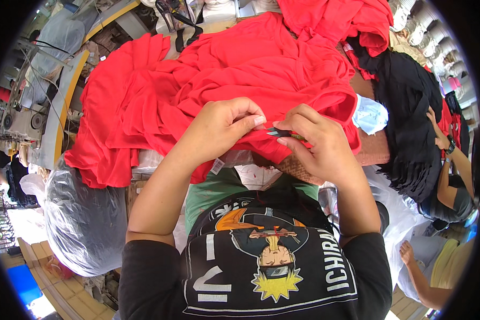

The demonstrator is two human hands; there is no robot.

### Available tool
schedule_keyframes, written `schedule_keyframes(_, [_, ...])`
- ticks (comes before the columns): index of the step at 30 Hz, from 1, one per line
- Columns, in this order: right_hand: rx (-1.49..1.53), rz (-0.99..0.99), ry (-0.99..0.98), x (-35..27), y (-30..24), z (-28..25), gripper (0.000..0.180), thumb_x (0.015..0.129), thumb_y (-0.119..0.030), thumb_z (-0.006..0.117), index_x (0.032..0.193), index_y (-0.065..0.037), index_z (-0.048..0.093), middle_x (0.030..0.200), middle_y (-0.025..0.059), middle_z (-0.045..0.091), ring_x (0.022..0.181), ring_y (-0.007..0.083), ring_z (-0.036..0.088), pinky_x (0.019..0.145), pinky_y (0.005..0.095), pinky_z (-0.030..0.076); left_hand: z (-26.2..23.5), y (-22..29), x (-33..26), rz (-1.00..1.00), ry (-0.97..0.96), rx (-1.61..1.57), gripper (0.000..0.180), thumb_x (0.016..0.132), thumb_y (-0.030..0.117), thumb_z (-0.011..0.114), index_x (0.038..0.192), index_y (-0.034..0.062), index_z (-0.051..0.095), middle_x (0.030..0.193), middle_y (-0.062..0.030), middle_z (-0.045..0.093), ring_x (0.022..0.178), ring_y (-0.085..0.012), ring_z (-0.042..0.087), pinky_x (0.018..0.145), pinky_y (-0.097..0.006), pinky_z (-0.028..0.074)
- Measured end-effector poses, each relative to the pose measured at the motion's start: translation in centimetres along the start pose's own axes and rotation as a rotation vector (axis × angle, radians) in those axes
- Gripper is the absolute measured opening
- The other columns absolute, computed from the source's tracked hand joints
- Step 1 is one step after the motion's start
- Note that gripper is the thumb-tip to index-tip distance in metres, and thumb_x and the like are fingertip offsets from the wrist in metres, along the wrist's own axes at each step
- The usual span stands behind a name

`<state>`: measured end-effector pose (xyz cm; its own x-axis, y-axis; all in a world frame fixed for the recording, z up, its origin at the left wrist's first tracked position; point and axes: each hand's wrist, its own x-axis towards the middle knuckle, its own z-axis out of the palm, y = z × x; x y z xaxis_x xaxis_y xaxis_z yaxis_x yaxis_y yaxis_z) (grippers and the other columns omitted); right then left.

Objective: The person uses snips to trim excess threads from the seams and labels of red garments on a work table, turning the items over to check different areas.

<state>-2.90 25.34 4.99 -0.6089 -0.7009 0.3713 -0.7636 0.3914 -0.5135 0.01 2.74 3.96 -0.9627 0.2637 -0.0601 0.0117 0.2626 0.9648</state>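
Observation:
A bright red garment [224, 69] lies bunched across the work surface in front of me. My left hand [226, 122] is closed in a pinch on the cloth near its close edge, thumb against forefinger. Between the thumb and fingers of my right hand [320, 141] sits a pair of small dark thread snips [277, 133]. Their metal tip points left toward my left fingertips, just above the red fabric. Any thread there is too fine to make out. A white label [217, 166] hangs from the garment's near edge, below my left wrist.
Black fringed cloth [410, 106] drapes over the right side, where another person's hand [437, 133] touches it. A pale blue piece [370, 114] lies beside the red cloth. A stuffed clear plastic bag [80, 218] and a sewing machine [26, 122] stand at left. Another person is at lower right.

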Motion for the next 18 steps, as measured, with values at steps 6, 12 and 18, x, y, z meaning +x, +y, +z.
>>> schedule_keyframes(6, [-0.046,-0.013,0.016,0.22,-0.24,0.20,0.022,0.076,-0.009,0.068,0.097,-0.006,0.062,0.091,0.0092,0.057,0.077,0.0303,0.063,0.061,0.0401,0.050,0.10,0.24,-0.11,-0.013,0.001,-0.024,0.012,0.096,0.010,0.057,0.098,-0.0003,0.062,0.084,0.0011,0.063,0.076,-0.0036,0.053,0.068,-0.021,0.045])
schedule_keyframes(12, [-0.047,-0.018,0.018,0.21,-0.33,0.24,0.024,0.074,-0.008,0.068,0.098,-0.007,0.063,0.091,0.0090,0.057,0.076,0.0299,0.063,0.060,0.0394,0.050,0.11,0.29,-0.08,-0.017,-0.004,-0.012,0.012,0.095,0.010,0.057,0.098,-0.0004,0.062,0.084,0.0012,0.063,0.075,-0.0034,0.053,0.067,-0.021,0.044])
schedule_keyframes(18, [-0.063,-0.058,0.030,0.30,-0.43,0.34,0.024,0.073,-0.006,0.068,0.096,-0.007,0.064,0.090,0.0081,0.057,0.074,0.0289,0.063,0.060,0.0386,0.050,0.32,0.14,-0.03,-0.025,-0.008,0.003,0.012,0.096,0.010,0.056,0.098,-0.0003,0.061,0.082,0.0013,0.062,0.074,-0.0035,0.052,0.066,-0.021,0.044])
